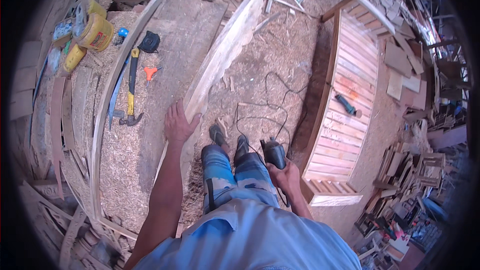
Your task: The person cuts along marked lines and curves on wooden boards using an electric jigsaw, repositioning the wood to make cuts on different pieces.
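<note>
My left hand [180,125] rests with fingers spread on a long pale wooden board [225,45], which has a wavy edge and lies along the weathered work surface [167,30]. My right hand [284,176] grips a black corded power tool [273,151] beside my right leg. Left of the board lie a yellow-and-black claw hammer [133,85], an orange-handled tool [151,73], a black tape measure [149,42] and a blue blade-like strip [115,104] on sawdust.
A slatted wooden bench frame [340,140] stands at right, bearing a green tool [348,105]. Black cable loops across the sawdust floor [260,65]. A curved wooden rail [103,120] borders the surface. Yellow containers [97,32] sit at upper left. Wood offcuts [397,170] pile around.
</note>
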Available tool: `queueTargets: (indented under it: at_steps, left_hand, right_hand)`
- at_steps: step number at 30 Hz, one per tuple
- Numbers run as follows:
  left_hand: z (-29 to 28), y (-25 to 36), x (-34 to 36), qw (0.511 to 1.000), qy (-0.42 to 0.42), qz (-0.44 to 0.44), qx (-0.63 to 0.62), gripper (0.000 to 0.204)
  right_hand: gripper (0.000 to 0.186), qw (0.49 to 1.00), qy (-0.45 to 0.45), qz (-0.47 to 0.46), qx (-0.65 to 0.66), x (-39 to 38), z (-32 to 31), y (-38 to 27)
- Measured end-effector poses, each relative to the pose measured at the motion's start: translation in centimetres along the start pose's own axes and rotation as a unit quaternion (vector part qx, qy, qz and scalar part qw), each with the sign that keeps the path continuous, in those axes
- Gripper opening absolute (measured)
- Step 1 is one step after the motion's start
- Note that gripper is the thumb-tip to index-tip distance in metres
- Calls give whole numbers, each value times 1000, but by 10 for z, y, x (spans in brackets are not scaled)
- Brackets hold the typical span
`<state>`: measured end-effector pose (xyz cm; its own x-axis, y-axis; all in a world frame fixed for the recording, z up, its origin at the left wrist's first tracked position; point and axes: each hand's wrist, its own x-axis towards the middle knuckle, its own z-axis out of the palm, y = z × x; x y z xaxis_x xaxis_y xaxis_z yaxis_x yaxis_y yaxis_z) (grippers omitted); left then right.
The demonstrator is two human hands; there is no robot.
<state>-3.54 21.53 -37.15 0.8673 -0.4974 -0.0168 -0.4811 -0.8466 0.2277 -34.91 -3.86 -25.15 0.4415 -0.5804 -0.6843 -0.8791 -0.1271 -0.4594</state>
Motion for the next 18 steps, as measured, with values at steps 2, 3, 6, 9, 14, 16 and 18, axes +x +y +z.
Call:
queueTargets:
  at_steps: [2,3,6,9,14,16,18]
  left_hand:
    - [0,-1,1,1000,6,-8,-9,94]
    - [0,-1,2,1000,-1,-12,-15,96]
    - [-4,-3,2,998,-19,-41,-39,100]
    - [-10,2,6,997,-22,-39,-56,90]
    - [-2,-17,5,996,-8,-36,-83,68]
    - [-6,-32,2,996,11,-18,-83,61]
    - [-20,-61,8,994,78,-65,-48,59]
  right_hand:
    - [58,998,36,50,11,-5,-14,18]
    - [58,998,41,40,7,-9,-24,23]
    - [42,995,57,76,30,-28,-48,6]
    - [44,995,58,61,46,-21,-51,42]
    - [43,989,84,60,104,-5,-42,64]
    - [41,978,108,104,148,1,-37,79]
    - [42,967,138,109,183,13,-28,115]
